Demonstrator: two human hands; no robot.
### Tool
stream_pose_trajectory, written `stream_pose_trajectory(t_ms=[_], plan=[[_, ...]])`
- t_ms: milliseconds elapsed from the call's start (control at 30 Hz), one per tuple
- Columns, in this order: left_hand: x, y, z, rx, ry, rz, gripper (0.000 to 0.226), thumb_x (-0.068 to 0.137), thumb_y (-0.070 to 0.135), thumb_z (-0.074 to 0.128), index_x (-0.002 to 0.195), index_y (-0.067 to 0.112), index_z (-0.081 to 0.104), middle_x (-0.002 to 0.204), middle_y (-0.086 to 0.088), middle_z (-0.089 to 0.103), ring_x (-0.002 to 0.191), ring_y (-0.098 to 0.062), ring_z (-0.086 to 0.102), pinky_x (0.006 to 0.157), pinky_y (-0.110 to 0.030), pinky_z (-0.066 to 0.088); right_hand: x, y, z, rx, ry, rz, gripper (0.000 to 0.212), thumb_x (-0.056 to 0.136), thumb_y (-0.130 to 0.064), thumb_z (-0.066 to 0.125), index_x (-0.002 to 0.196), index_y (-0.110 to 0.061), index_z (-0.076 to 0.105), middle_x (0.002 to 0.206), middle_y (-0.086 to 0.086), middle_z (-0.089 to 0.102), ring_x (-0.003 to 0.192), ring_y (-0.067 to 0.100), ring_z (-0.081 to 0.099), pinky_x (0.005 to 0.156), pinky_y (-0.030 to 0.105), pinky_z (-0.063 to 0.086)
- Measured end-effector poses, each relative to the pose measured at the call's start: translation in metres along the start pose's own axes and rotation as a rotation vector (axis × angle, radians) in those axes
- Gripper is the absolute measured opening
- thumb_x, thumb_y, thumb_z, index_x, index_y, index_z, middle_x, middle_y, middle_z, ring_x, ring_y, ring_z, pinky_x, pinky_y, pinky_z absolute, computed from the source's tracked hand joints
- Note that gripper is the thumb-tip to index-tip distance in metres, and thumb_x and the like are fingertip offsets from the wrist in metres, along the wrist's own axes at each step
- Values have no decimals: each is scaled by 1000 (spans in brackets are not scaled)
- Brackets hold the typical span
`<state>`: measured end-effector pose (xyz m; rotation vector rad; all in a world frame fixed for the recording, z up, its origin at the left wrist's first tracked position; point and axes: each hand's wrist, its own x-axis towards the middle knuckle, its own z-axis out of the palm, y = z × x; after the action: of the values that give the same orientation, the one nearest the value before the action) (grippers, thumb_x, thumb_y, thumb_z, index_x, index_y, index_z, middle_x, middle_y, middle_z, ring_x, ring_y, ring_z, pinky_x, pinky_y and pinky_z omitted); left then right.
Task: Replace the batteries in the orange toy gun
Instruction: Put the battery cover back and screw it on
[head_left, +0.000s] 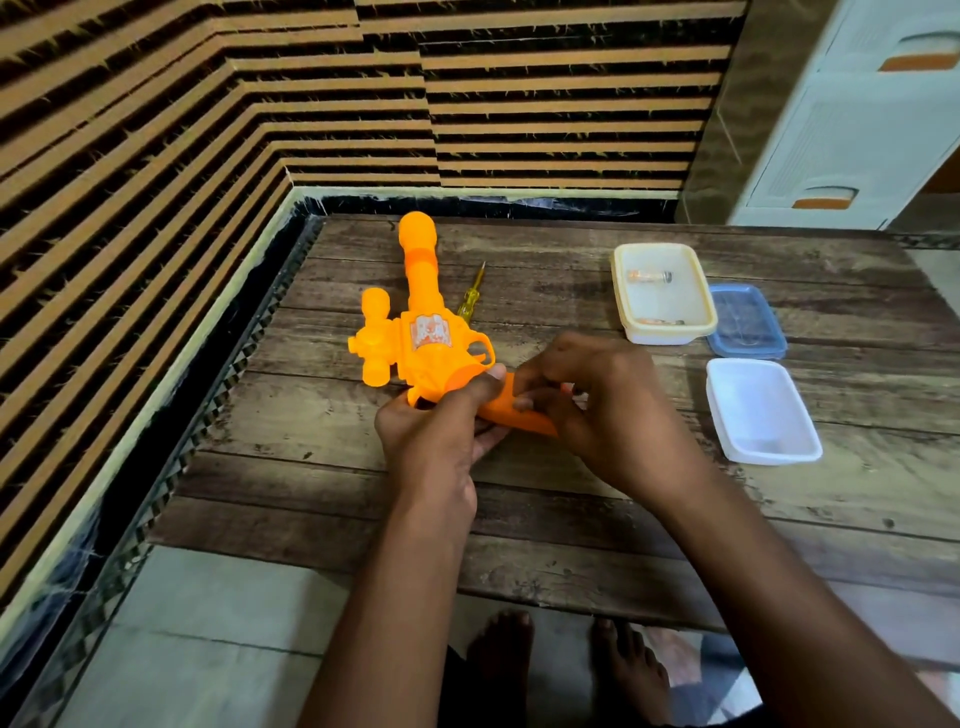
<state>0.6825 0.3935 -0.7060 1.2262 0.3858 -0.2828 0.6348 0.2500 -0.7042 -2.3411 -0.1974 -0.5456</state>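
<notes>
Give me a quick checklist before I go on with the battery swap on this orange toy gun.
1. Toy gun lying on the table: ok.
2. Left hand gripping the gun's handle: ok.
3. Right hand working at the handle end: ok.
4. Battery cover off: cannot tell, fingers hide it.
5. Screwdriver within reach, beside the barrel: ok.
6. Batteries in the cream container: ok; whether new or used: cannot tell.

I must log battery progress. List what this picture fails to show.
Head view only:
- Grip of the orange toy gun: covered by the left hand and right hand, so the battery bay is unseen.
- Contents of the cream container: too small and blurred to identify.
</notes>
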Motion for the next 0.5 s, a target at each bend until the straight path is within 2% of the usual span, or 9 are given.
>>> stream_pose_trajectory(t_ms=[133, 233, 367, 500], plan=[[0, 1, 0, -19, -4, 0, 32, 77, -3, 83, 107, 1, 73, 97, -18, 79, 82, -33, 78, 57, -34, 61, -1, 2, 5, 28, 7, 34, 7, 78, -13, 77, 83, -16, 81, 83, -1, 63, 74, 12, 59, 67, 26, 46], [0, 2, -1, -23, 2, -6, 33, 77, -3, 83, 108, -1, 72, 97, -18, 79, 84, -35, 78, 57, -35, 61, 0, 2, 4, 73, 5, 75, 5, 76, -13, 80, 80, -16, 81, 81, -5, 61, 72, 5, 56, 67, 27, 46], [2, 1, -1, -25, 5, -16, 33, 76, -3, 84, 108, -1, 72, 98, -18, 79, 87, -35, 78, 57, -35, 61, -1, 1, 5, 138, -3, 172, 14, 75, -5, 88, 78, -17, 81, 81, -5, 62, 76, 9, 58, 69, 27, 47], [2, 1, 0, -17, 7, -21, 34, 76, -2, 84, 107, 0, 73, 97, -16, 79, 84, -32, 78, 57, -35, 62, 0, 0, 4, 201, -12, 252, 15, 74, -7, 90, 76, -18, 81, 84, -2, 66, 81, 13, 63, 75, 35, 49]])
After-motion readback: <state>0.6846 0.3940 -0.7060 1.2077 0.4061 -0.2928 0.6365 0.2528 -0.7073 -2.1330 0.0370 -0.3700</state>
